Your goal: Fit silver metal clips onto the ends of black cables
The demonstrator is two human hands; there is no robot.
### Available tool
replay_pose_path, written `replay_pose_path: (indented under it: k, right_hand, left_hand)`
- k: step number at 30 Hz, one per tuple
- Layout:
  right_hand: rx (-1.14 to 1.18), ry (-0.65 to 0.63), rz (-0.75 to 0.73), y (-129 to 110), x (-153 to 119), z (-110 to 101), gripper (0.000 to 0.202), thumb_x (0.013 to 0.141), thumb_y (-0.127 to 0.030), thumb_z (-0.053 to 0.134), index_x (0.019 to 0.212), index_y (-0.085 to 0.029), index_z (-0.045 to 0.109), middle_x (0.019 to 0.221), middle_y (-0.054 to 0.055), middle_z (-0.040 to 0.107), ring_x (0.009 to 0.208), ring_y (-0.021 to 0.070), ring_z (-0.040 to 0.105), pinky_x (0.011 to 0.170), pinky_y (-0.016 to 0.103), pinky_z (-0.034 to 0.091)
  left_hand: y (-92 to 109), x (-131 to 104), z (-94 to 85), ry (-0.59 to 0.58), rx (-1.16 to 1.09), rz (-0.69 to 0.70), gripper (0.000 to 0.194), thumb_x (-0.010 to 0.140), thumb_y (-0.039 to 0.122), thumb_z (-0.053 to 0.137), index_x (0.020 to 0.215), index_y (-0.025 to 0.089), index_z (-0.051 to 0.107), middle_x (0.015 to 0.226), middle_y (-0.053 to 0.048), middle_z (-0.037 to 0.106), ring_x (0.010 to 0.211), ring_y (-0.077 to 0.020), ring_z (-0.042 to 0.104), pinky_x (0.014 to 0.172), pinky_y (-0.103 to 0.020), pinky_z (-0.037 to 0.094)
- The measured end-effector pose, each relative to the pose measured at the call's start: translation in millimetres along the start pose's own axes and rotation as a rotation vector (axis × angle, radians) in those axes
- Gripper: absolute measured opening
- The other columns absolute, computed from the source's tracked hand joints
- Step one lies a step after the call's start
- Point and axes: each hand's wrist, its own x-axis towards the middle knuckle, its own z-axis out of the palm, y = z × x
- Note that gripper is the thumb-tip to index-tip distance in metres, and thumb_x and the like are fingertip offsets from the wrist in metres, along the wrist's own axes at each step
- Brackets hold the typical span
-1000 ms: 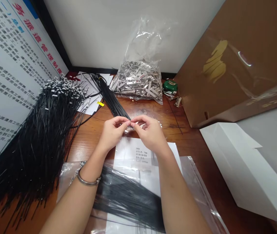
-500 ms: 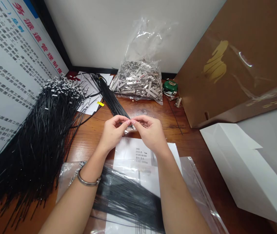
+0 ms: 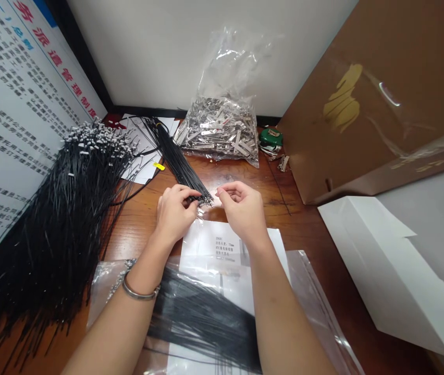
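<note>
Lying toward eleven o'clock, wires (image 3: pixel 183 165) end beside the loosely parted left hand (image 3: pixel 175 211); right hand (image 3: pixel 242 208) pinches, contents unclear.

I face a brown box (image 3: pixel 394 83) bearing a gold emblem (image 3: pixel 345 107). Just left of that box I see a small green thing (image 3: pixel 271 138); on my side of the box sits a white carton (image 3: pixel 394 276). Well left of the box are a yellow tag (image 3: pixel 159 166) and, farther, a printed poster (image 3: pixel 22 104).
</note>
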Motion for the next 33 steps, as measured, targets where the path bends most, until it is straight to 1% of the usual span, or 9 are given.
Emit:
replay_pose_path:
  k: [5, 9, 12, 15, 20, 22, 24, 28, 33]
  right_hand:
    - [-0.067, 0.005, -0.018, 4, 1, 0, 0.015, 0.077, -0.030, 0.060, 0.077, -0.017, 0.065, 0.074, 0.006, 0.070, 0.063, 0.0176, 0.062, 0.061, 0.031, 0.046]
    - [-0.077, -0.008, -0.035, 8, 3, 1, 0.018, 0.080, -0.034, 0.058, 0.081, -0.017, 0.066, 0.076, 0.007, 0.071, 0.065, 0.0185, 0.064, 0.065, 0.033, 0.048]
    - [-0.088, -0.018, -0.032, 7, 2, 0, 0.018, 0.080, -0.034, 0.058, 0.081, -0.017, 0.066, 0.076, 0.007, 0.072, 0.064, 0.0183, 0.064, 0.065, 0.033, 0.048]
    - [-0.124, -0.043, -0.031, 3, 1, -1, 0.015, 0.078, -0.030, 0.059, 0.078, -0.017, 0.067, 0.074, 0.007, 0.072, 0.061, 0.0175, 0.063, 0.062, 0.032, 0.048]
    - [-0.172, -0.194, -0.049, -2, -2, 0, 0.014, 0.076, -0.027, 0.062, 0.078, -0.017, 0.071, 0.069, 0.004, 0.071, 0.055, 0.0157, 0.060, 0.056, 0.029, 0.045]
    - [-0.185, -0.231, -0.058, -2, -3, 1, 0.015, 0.076, -0.027, 0.062, 0.081, -0.017, 0.072, 0.067, 0.004, 0.071, 0.055, 0.0157, 0.060, 0.057, 0.030, 0.046]
    - [-0.192, -0.248, -0.068, -1, -3, 2, 0.017, 0.077, -0.027, 0.061, 0.082, -0.017, 0.073, 0.067, 0.004, 0.071, 0.056, 0.0161, 0.061, 0.058, 0.030, 0.046]
    - [-0.155, -0.252, -0.076, 0, -3, 2, 0.018, 0.078, -0.028, 0.061, 0.082, -0.017, 0.074, 0.072, 0.005, 0.073, 0.061, 0.0178, 0.064, 0.060, 0.031, 0.047]
    - [-0.062, -0.247, -0.027, 1, -2, 2, 0.020, 0.076, -0.030, 0.063, 0.083, -0.016, 0.075, 0.074, 0.006, 0.074, 0.064, 0.0185, 0.065, 0.058, 0.030, 0.048]
  left_hand:
    - [-2, 0, 2.1, -0.016, 0.041, 0.024, 0.018, 0.078, 0.017, 0.061, 0.086, 0.024, 0.075, 0.096, -0.005, 0.066, 0.092, -0.0222, 0.058, 0.089, -0.039, 0.044]
    - [-1, 0, 1.3, -0.002, 0.047, 0.024, 0.015, 0.078, 0.018, 0.061, 0.083, 0.023, 0.074, 0.093, -0.005, 0.064, 0.091, -0.0219, 0.058, 0.087, -0.038, 0.044]
    - [3, 0, -0.3, 0.021, -0.023, 0.016, 0.013, 0.078, 0.017, 0.061, 0.082, 0.021, 0.073, 0.089, -0.005, 0.062, 0.085, -0.0194, 0.058, 0.079, -0.034, 0.046]
    - [4, 0, -0.5, 0.053, -0.124, 0.000, 0.012, 0.077, 0.016, 0.061, 0.082, 0.020, 0.071, 0.086, -0.004, 0.062, 0.074, -0.0151, 0.056, 0.072, -0.029, 0.046]
    - [0, 1, 2.7, 0.088, -0.327, -0.086, 0.009, 0.077, 0.020, 0.061, 0.082, 0.018, 0.069, 0.076, -0.001, 0.064, 0.057, -0.0103, 0.049, 0.059, -0.025, 0.042]
    - [0, 1, 3.4, 0.075, -0.361, -0.088, 0.010, 0.077, 0.020, 0.062, 0.082, 0.018, 0.069, 0.074, 0.000, 0.065, 0.057, -0.0104, 0.049, 0.058, -0.025, 0.041]
    - [1, 0, 3.1, 0.063, -0.361, -0.054, 0.010, 0.076, 0.018, 0.062, 0.082, 0.018, 0.070, 0.076, -0.001, 0.066, 0.059, -0.0106, 0.050, 0.060, -0.025, 0.042]
    - [3, 0, 1.9, 0.064, -0.357, 0.005, 0.011, 0.076, 0.016, 0.062, 0.078, 0.020, 0.072, 0.079, -0.001, 0.067, 0.061, -0.0109, 0.051, 0.061, -0.025, 0.042]
    - [3, 1, 3.3, 0.079, -0.434, 0.012, 0.009, 0.075, 0.020, 0.066, 0.077, 0.020, 0.075, 0.083, -0.003, 0.068, 0.059, -0.0099, 0.051, 0.058, -0.025, 0.042]
